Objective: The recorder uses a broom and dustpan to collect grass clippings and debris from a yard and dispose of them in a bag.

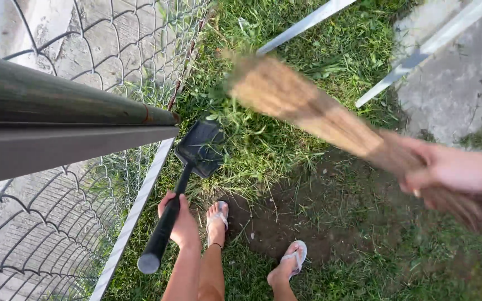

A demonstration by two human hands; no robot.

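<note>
Grass and bare soil beside chain-link fence (57,223): left hand (178,220) fingers wrapped around black long-handled plastic dustpan (201,147), right hand (447,170) clenched on blurred straw whisk broom (308,106).

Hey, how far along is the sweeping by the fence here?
Done: a bare dirt patch shows by the feet. In hand: the left hand holds the black dustpan on the grass, and the right hand swings the straw broom. Left: I can't see any debris in the pan.
</note>
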